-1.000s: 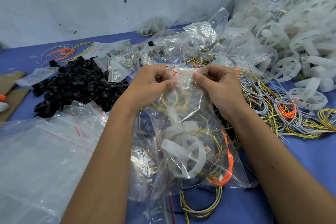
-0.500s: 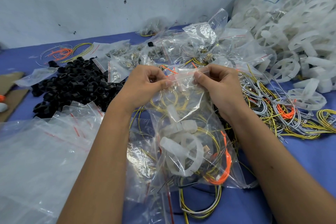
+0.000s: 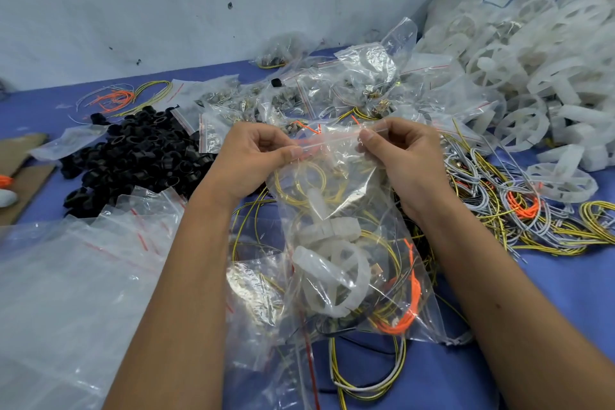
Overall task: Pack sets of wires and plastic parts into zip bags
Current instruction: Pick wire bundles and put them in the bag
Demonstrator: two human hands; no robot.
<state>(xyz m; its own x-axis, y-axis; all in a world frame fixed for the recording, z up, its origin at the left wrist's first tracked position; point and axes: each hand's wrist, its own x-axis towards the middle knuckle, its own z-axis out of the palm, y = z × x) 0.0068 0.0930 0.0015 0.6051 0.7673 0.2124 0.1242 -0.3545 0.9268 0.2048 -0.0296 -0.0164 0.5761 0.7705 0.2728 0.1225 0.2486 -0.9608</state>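
Both hands hold a clear zip bag [image 3: 349,216] by its top strip over the blue table. My left hand [image 3: 253,160] pinches the strip's left part between thumb and fingers. My right hand [image 3: 399,156] pinches the strip near its right end. Inside the bag lie white plastic wheel parts [image 3: 332,276], yellow wire loops [image 3: 309,183] and an orange wire [image 3: 409,303]. The bag hangs down toward me, its bottom resting on other wires and bags.
A heap of black plastic rings [image 3: 133,156] lies left. Empty zip bags [image 3: 66,293] spread at near left. Filled small bags [image 3: 299,93] sit behind the hands. White plastic wheels [image 3: 532,76] pile at right, loose wire bundles [image 3: 519,210] beside them. Cardboard [image 3: 20,176] at far left.
My two hands have drawn apart along the bag's zip strip, the left thumb sliding left and the right hand right. The bag hangs much as before.
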